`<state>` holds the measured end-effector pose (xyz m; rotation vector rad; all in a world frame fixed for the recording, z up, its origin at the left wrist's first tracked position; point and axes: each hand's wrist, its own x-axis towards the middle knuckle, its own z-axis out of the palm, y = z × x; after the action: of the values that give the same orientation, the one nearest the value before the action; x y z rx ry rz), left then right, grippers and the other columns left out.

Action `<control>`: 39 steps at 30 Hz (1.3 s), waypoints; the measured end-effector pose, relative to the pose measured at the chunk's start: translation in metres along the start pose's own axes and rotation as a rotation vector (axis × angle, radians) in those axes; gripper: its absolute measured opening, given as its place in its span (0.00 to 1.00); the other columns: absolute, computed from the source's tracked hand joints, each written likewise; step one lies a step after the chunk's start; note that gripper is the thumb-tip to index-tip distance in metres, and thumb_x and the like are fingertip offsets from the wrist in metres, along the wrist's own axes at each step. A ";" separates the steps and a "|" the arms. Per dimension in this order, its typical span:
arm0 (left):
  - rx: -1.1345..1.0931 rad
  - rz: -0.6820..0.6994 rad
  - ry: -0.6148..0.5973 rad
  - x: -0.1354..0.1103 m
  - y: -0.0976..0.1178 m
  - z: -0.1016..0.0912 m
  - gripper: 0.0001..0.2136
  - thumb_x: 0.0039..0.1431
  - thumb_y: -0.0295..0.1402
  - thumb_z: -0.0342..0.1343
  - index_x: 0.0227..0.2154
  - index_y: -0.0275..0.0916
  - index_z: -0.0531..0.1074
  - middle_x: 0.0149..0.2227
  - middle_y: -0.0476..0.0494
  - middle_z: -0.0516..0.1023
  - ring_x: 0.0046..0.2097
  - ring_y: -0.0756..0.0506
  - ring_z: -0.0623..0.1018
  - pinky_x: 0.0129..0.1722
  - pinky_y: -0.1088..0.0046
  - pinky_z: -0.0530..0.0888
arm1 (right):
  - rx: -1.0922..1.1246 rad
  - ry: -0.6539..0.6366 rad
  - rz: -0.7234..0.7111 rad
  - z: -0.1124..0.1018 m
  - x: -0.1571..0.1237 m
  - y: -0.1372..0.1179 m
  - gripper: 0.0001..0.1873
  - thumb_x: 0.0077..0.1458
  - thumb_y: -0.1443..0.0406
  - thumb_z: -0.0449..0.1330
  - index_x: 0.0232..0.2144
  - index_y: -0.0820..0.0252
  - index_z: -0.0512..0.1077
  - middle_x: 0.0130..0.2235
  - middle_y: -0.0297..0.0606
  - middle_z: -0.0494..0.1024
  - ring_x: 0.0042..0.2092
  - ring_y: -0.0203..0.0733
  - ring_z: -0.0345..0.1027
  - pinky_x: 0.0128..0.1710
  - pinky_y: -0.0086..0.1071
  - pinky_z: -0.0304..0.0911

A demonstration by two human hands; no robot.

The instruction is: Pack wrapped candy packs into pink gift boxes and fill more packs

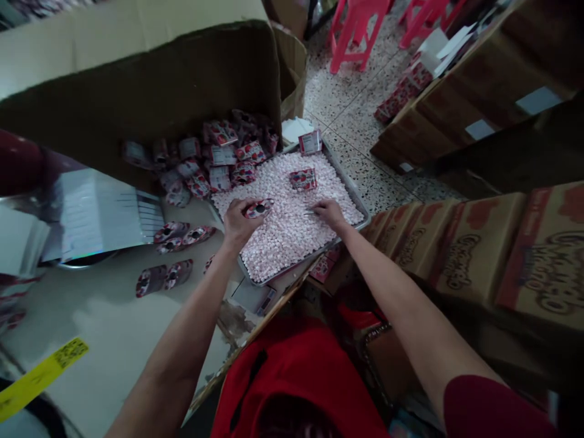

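A metal tray (356, 196) full of small pink and white candies (287, 231) rests on the table. My left hand (237, 222) is closed round a red patterned pouch (258, 208) held open over the candies. My right hand (329, 213) is pinched on a small metal scoop (311, 212) at the candy surface. Two more pouches (303, 179) lie on the candies.
A big open cardboard box (150, 91) behind the tray spills several pouches (219, 159). Filled pouches (177, 234) lie on the table at left, beside a white stack (100, 213). Printed cartons (479, 249) line the right. Pink stools (356, 30) stand on the floor.
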<state>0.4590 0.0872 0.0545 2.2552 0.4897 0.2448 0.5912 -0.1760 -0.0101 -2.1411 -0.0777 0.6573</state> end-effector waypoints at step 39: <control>-0.225 -0.125 0.180 -0.037 0.009 -0.001 0.19 0.53 0.37 0.70 0.47 0.40 0.81 0.44 0.43 0.80 0.45 0.45 0.81 0.50 0.68 0.78 | 0.033 0.208 -0.004 -0.105 -0.053 -0.016 0.19 0.41 0.55 0.67 0.32 0.62 0.84 0.26 0.38 0.80 0.30 0.43 0.71 0.33 0.34 0.62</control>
<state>0.4275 0.0672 0.0613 1.9848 0.6617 0.4196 0.5987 -0.2582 0.0757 -2.1644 0.0416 0.4272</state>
